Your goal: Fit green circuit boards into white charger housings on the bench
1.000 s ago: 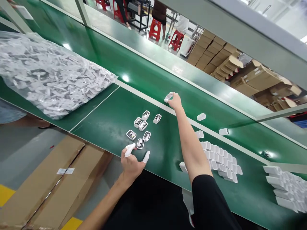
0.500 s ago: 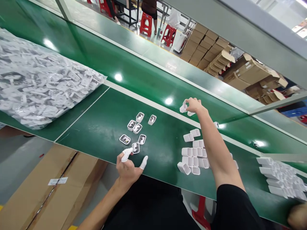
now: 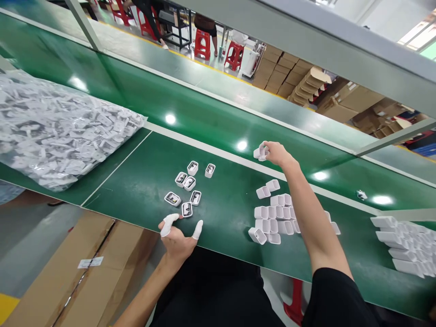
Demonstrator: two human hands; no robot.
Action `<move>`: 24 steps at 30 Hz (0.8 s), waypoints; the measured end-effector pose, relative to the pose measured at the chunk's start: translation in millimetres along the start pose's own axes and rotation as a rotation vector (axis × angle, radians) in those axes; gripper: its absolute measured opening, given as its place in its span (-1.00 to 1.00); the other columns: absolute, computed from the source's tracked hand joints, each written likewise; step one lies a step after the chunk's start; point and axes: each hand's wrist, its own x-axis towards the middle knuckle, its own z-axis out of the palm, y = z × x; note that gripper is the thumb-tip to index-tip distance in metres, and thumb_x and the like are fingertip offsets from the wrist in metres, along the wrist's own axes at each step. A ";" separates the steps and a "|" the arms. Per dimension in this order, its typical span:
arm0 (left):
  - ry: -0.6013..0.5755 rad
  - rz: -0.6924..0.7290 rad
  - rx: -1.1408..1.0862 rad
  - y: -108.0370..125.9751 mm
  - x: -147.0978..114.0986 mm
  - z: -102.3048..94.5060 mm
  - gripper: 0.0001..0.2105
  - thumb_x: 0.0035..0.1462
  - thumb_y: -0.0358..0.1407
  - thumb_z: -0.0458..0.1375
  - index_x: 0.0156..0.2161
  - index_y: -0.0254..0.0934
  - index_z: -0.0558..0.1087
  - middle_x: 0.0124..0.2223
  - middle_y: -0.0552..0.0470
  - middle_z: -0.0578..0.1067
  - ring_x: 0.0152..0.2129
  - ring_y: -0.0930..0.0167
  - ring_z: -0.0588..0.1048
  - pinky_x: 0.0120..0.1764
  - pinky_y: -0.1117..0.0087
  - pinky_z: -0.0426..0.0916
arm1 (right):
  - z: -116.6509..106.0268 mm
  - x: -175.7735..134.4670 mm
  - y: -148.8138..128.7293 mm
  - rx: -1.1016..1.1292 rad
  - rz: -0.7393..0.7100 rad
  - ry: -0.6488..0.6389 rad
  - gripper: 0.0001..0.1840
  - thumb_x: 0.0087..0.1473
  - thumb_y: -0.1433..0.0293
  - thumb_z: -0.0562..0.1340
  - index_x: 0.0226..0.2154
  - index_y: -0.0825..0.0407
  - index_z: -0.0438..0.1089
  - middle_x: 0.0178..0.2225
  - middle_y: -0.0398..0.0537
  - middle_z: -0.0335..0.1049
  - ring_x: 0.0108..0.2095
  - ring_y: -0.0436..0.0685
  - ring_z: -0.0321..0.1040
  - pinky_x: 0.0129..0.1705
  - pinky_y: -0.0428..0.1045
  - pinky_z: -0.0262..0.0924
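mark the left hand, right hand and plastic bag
Left hand (image 3: 179, 243): head view, back of the hand
Right hand (image 3: 278, 153): head view, back of the hand
Plastic bag (image 3: 70, 131): head view, middle of its upper side

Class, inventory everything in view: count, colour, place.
Bag: one, clear, white pieces inside, left.
Filled cases: seven, white, dark insides, centre.
Shells: many, white, centre-right and far right.
Small part: one, colour unclear, right.
Bench: one, green, middle.
Frame: one, grey, above.
Stools: several, red, background, below bench.
Cartons: many, brown, background, lower left.
People: several, mixed clothing, background.
Left hand: one, white finger covers, by filled cases.
Right hand: one, black sleeve, at shells.
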 end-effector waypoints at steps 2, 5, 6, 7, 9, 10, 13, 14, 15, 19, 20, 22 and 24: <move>0.023 -0.030 -0.030 -0.6 1.7 -0.8 -0.33 0.06 -0.05 0.51 0.07 -0.17 0.21 -0.07 -0.04 0.40 -0.18 0.16 0.53 -0.07 -0.02 0.55 | -4.3 -16.8 -5.4 0.035 -0.050 0.024 -0.61 0.05 0.42 0.50 -0.03 -0.09 0.58 -0.07 0.04 0.66 -0.07 0.29 0.52 -0.06 0.10 0.32; 0.188 0.027 -0.092 7.0 5.0 -3.9 -0.24 -0.03 -0.07 0.52 0.04 -0.10 0.06 -0.05 0.05 0.24 -0.23 0.23 0.52 -0.09 -0.03 0.54 | -1.5 -48.0 -16.4 0.083 -0.132 0.012 -0.61 0.01 0.38 0.55 -0.07 -0.11 0.59 -0.10 0.00 0.66 -0.05 0.31 0.55 -0.05 0.09 0.34; 0.261 0.059 -0.128 15.0 6.7 -5.3 -0.23 -0.06 -0.07 0.51 0.02 -0.07 0.03 -0.06 0.08 0.19 -0.25 0.24 0.51 -0.11 -0.04 0.55 | 2.5 -58.3 -20.6 0.096 -0.156 -0.005 -0.61 -0.02 0.40 0.55 -0.10 -0.12 0.59 -0.12 -0.02 0.66 -0.06 0.31 0.56 -0.06 0.09 0.34; 0.314 0.089 -0.171 26.9 8.9 -6.4 -0.25 -0.06 -0.09 0.51 0.00 -0.06 0.03 -0.08 0.09 0.16 -0.26 0.24 0.51 -0.13 -0.05 0.56 | 7.9 -67.7 -25.0 0.109 -0.175 -0.027 -0.61 -0.04 0.43 0.56 -0.12 -0.13 0.59 -0.14 -0.04 0.66 -0.07 0.31 0.57 -0.08 0.09 0.35; 0.292 0.166 -0.278 63.2 16.2 -5.7 -0.33 -0.01 -0.14 0.49 0.01 -0.06 0.11 -0.08 0.07 0.20 -0.24 0.21 0.52 -0.16 -0.04 0.59 | 20.3 -82.2 -34.1 0.131 -0.191 -0.065 -0.61 -0.08 0.49 0.55 -0.17 -0.14 0.59 -0.17 -0.05 0.66 -0.10 0.32 0.59 -0.12 0.09 0.36; 0.200 0.219 -0.338 86.9 21.2 -2.9 -0.41 0.05 -0.18 0.47 0.04 -0.07 0.19 -0.07 0.04 0.26 -0.23 0.20 0.54 -0.18 -0.02 0.61 | 26.1 -86.8 -38.7 0.141 -0.188 -0.079 -0.60 -0.10 0.51 0.55 -0.19 -0.15 0.59 -0.17 -0.04 0.66 -0.11 0.33 0.60 -0.13 0.10 0.37; -0.261 0.541 -0.581 168.4 37.7 18.6 -0.51 0.26 -0.22 0.43 0.22 -0.09 0.39 -0.03 -0.08 0.52 -0.12 0.18 0.62 -0.10 0.06 0.66 | 35.2 -90.8 -50.6 0.184 -0.152 -0.100 -0.52 -0.13 0.48 0.59 -0.12 -0.17 0.60 -0.09 0.00 0.69 -0.11 0.37 0.62 -0.13 0.13 0.41; -0.343 0.656 -0.635 194.6 41.7 28.9 -0.52 0.33 -0.25 0.39 0.28 -0.13 0.40 0.04 -0.13 0.59 0.01 0.15 0.64 0.03 0.06 0.66 | 34.2 -89.8 -53.3 0.204 -0.138 -0.098 -0.47 -0.12 0.42 0.62 -0.06 -0.17 0.60 -0.04 0.03 0.70 -0.09 0.39 0.63 -0.12 0.14 0.43; -0.387 0.800 -0.663 218.2 44.2 39.3 -0.56 0.38 -0.29 0.33 0.30 -0.19 0.43 0.10 -0.17 0.62 0.14 0.13 0.62 0.15 0.06 0.64 | 31.1 -88.3 -54.9 0.229 -0.128 -0.091 -0.41 -0.09 0.33 0.64 0.02 -0.16 0.59 0.03 0.06 0.69 -0.06 0.40 0.63 -0.10 0.15 0.45; -0.458 1.413 -0.669 278.3 41.3 66.4 -0.69 0.40 -0.39 0.22 0.18 -0.27 0.62 0.20 -0.16 0.65 0.26 0.11 0.56 0.44 0.08 0.41 | 6.4 -83.6 -46.4 0.351 -0.101 -0.023 -0.29 0.21 0.00 0.50 0.29 -0.11 0.45 0.22 0.11 0.63 0.03 0.30 0.63 0.00 0.13 0.52; -0.476 1.495 -0.658 286.0 39.6 68.0 -0.68 0.38 -0.40 0.23 0.18 -0.27 0.64 0.19 -0.16 0.66 0.26 0.09 0.55 0.47 0.05 0.37 | 0.7 -83.7 -40.8 0.374 -0.087 0.003 -0.31 0.28 -0.03 0.45 0.31 -0.09 0.43 0.22 0.11 0.63 0.03 0.27 0.62 0.02 0.11 0.52; -0.510 1.563 -0.630 297.1 38.4 66.4 -0.63 0.34 -0.39 0.24 0.21 -0.28 0.65 0.20 -0.18 0.65 0.28 0.04 0.53 0.49 0.01 0.31 | -5.7 -85.7 -28.3 0.396 -0.041 0.061 -0.36 0.35 -0.03 0.40 0.29 -0.05 0.43 0.21 0.13 0.63 0.04 0.25 0.61 0.07 0.12 0.51; -0.564 1.585 -0.582 306.8 40.8 62.1 -0.59 0.30 -0.37 0.26 0.22 -0.34 0.64 0.24 -0.25 0.61 0.30 -0.01 0.50 0.48 -0.01 0.30 | -3.6 -89.2 -17.1 0.388 0.002 0.112 -0.41 0.35 0.00 0.40 0.25 -0.03 0.45 0.21 0.14 0.62 0.08 0.28 0.58 0.13 0.16 0.47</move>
